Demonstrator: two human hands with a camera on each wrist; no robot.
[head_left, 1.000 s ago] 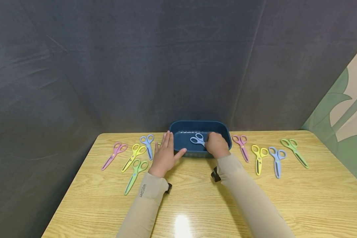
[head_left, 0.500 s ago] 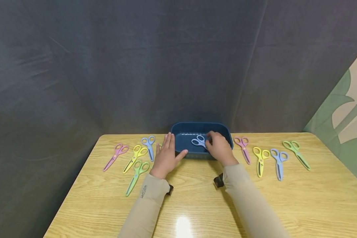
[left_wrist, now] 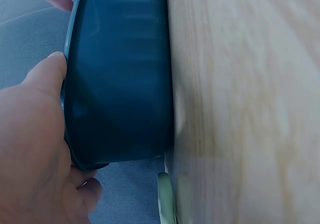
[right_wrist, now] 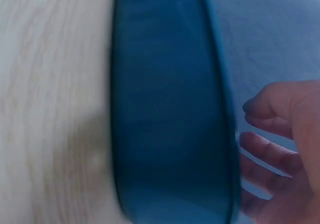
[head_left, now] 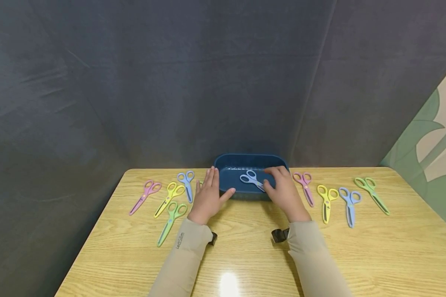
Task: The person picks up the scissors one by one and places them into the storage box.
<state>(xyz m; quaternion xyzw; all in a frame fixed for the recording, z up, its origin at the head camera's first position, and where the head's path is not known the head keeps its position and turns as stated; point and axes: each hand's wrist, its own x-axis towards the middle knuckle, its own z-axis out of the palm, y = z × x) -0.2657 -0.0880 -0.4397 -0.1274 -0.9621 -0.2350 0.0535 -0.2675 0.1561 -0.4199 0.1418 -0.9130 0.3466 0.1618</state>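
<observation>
A pair of blue scissors (head_left: 250, 177) lies inside the dark blue plastic tub (head_left: 226, 195), handles toward the left and blades pointing right and forward. My left hand (head_left: 207, 203) rests at the tub's left front corner, fingers straight along the side. Its thumb (left_wrist: 50, 72) touches the front rim in the left wrist view. Over the tub's right part hovers my right hand (head_left: 284, 194), fingers parted and holding nothing. From the right wrist, its fingers (right_wrist: 272, 151) show beyond the rim of the tub.
Left of the tub lie pink (head_left: 145, 197), yellow (head_left: 169, 199), blue (head_left: 187, 185) and green scissors (head_left: 171, 222). A green bit (head_left: 201, 182) peeks out behind my left hand. To the right are pink (head_left: 304, 187), yellow (head_left: 326, 202), blue (head_left: 350, 205) and green scissors (head_left: 373, 194).
My right hand has loosened from the blue scissors and drawn back to the right, uncovering more of the blades. The left hand stays at the tub's corner.
</observation>
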